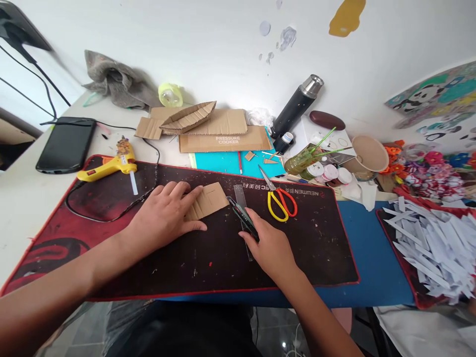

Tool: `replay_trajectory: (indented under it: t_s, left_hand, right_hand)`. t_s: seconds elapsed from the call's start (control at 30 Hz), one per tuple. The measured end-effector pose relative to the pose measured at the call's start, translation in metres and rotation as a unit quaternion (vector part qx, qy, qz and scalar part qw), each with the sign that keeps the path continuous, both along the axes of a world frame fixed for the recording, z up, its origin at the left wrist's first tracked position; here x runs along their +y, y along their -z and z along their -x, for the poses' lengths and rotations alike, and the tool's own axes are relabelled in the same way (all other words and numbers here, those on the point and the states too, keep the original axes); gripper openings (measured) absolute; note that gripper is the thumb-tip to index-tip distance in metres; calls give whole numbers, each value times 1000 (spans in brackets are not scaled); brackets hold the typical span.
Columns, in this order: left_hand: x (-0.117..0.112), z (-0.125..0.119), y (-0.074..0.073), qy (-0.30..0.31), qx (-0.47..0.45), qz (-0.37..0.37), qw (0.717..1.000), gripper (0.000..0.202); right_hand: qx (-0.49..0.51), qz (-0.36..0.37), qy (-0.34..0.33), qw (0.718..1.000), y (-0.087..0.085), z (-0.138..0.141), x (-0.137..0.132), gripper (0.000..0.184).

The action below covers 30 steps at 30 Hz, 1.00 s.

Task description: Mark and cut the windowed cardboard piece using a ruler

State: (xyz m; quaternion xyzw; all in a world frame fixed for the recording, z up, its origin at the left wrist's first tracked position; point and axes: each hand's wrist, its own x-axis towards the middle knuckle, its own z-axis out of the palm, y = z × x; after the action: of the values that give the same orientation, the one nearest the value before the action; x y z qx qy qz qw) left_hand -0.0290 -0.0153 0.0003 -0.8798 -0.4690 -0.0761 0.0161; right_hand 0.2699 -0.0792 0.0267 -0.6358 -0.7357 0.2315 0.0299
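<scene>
My left hand rests over the left end of a small cardboard piece, holding it against the dark mat. Its index finger lies along the upper edge and the thumb sits below. Faint lines mark the cardboard. In my right hand is a utility knife, its tip close to the cardboard's right corner; whether it touches is hard to see. A clear ruler lies partly beneath the knife and right hand. Scissors with one yellow and one red handle lie right of them.
A yellow glue gun and a black phone lie at left. Behind the mat are cut cardboard pieces, a black flask and small paint jars. White paper strips are heaped at right.
</scene>
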Motion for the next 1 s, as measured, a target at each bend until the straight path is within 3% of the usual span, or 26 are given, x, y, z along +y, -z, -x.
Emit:
replay_trajectory:
  t_s: [0.07, 0.13, 0.2, 0.27, 0.4, 0.53, 0.73, 1.0]
  left_hand:
    - [-3, -5, -5, 2, -16, -29, 999, 86]
    - [-11, -15, -12, 21, -40, -49, 998, 67]
    - [-24, -31, -17, 79, -70, -32, 994, 39]
    - [-37, -50, -16, 147, -87, 3, 985, 31]
    - [-54, -80, 0, 160, -88, 2, 983, 37]
    - [-58, -91, 17, 158, -74, -9, 985, 42]
    - [-70, -96, 19, 134, -89, -39, 986, 46]
    - [-66, -101, 12, 144, -87, -33, 985, 37]
  right_hand:
    - [22, -2, -5, 1000, 2, -2, -1, 58]
    - [63, -5, 14, 998, 3, -4, -2, 57]
    - [113, -15, 59, 992, 3, -5, -3, 53]
    - [149, -25, 115, 982, 4, -6, -2, 50]
    - [210, 17, 192, 958, 6, -9, 3, 56]
    - [299, 66, 234, 923, 10, -11, 7, 62]
    - [401, 115, 257, 871, 13, -3, 9, 72]
    - [345, 47, 264, 899, 11, -7, 11, 66]
